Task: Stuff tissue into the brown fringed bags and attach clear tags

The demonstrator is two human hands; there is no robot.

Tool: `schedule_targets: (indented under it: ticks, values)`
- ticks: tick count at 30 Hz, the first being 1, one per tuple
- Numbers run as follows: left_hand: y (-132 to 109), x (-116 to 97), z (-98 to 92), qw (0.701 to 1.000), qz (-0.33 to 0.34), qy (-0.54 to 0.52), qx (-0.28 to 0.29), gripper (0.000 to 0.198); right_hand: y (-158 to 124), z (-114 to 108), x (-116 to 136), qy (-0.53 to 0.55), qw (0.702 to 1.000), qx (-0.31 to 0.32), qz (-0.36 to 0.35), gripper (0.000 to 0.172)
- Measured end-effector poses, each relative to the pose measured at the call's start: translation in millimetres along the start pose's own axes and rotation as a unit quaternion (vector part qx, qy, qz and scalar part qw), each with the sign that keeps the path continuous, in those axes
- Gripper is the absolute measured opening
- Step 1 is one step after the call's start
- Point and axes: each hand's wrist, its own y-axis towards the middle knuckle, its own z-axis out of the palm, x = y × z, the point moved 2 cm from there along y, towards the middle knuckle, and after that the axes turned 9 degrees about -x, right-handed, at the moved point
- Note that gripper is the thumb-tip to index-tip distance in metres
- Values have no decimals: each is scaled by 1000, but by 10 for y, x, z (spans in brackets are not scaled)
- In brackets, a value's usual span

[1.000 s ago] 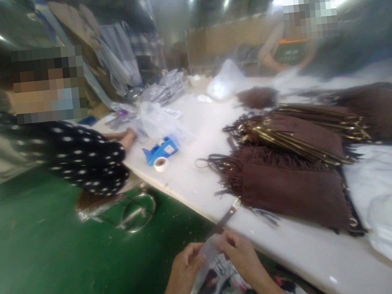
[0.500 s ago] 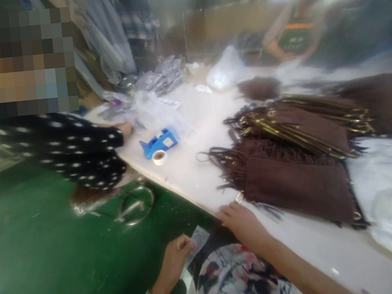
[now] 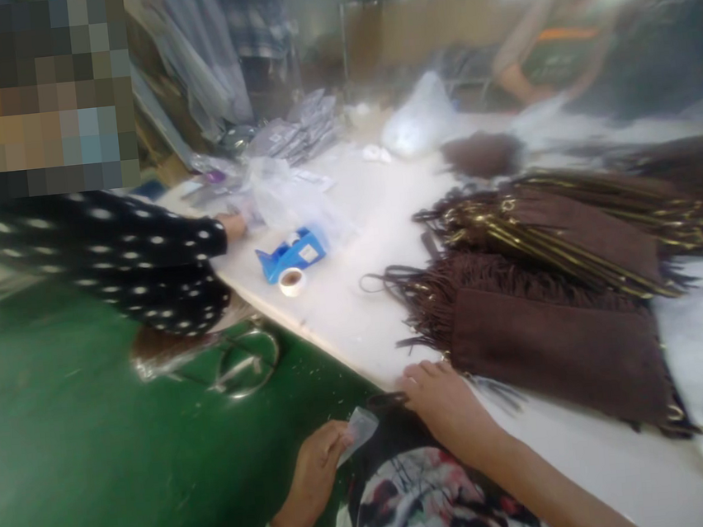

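Observation:
My left hand (image 3: 321, 458), low in the view over the lap, pinches a small clear plastic bag (image 3: 360, 433) between thumb and fingers. At the table's near edge, my right hand (image 3: 444, 397) has its fingers bent together over a dark strap (image 3: 385, 401), whose loop sticks out to the left beneath them. What lies under the palm is hidden. Just beyond my right hand lies a dark brown fringed handbag (image 3: 552, 352) with gold-coloured rings. More brown bags with gold chains (image 3: 572, 230) are piled behind it.
On the white table (image 3: 369, 311) stand a blue tape dispenser (image 3: 293, 254) and a tape roll (image 3: 292, 282). A co-worker's dotted sleeve (image 3: 138, 242) reaches in at left, near clear plastic bags (image 3: 279, 189). Another person (image 3: 556, 61) is across the table. A stool (image 3: 243, 363) stands on the green floor.
The view has shifted slightly, moving the table's contents to the right. A dark strap loop now shows by my right hand's fingers. My left hand still holds the small plastic bag.

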Motion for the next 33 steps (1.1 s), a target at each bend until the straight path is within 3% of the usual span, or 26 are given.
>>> schedule_targets:
  ticks: [3, 6, 8, 10, 11, 15, 20, 23, 26, 28, 30, 33]
  values:
    - [27, 68, 50, 999, 23, 26, 8, 33, -70, -26, 153, 117, 991, 5, 70, 22]
    - [58, 90, 70, 995, 57, 84, -17, 29, -112, 69, 227, 277, 952, 35, 126, 42]
    - [39, -15, 64, 990, 93, 106, -21, 29, -135, 166, 222, 342, 922, 60, 171, 34]
    - [12, -143, 68, 987, 124, 103, 12, 33, -143, 272, 202, 379, 897, 77, 214, 14]
    - [0, -186, 72, 987, 120, 103, 30, 34, -144, 310, 196, 386, 889, 74, 236, 14]
    - [-50, -163, 90, 998, 2, 59, 12, 34, -183, 280, 262, 385, 888, 47, 248, 16]
    - [20, 41, 284, 978, -96, -184, 28, 42, -210, 263, 302, 323, 903, 36, 282, 25]
    - [44, 81, 293, 973, -117, -198, -20, 41, -208, 270, 238, 288, 927, 36, 238, 29]
    - [24, 103, 177, 976, -123, -164, -74, 36, -142, 271, 107, 232, 959, -13, 165, 20]
    - [-6, 107, 86, 979, -111, -154, -79, 33, -65, 279, 43, 163, 980, -42, 109, 13]
    - [-36, 101, 12, 984, -97, -128, -73, 32, 12, 282, 47, 119, 991, -35, 44, 18]
    - [-51, 84, -59, 993, -72, -64, -70, 30, 102, 239, 143, 174, 985, -18, 2, 20]
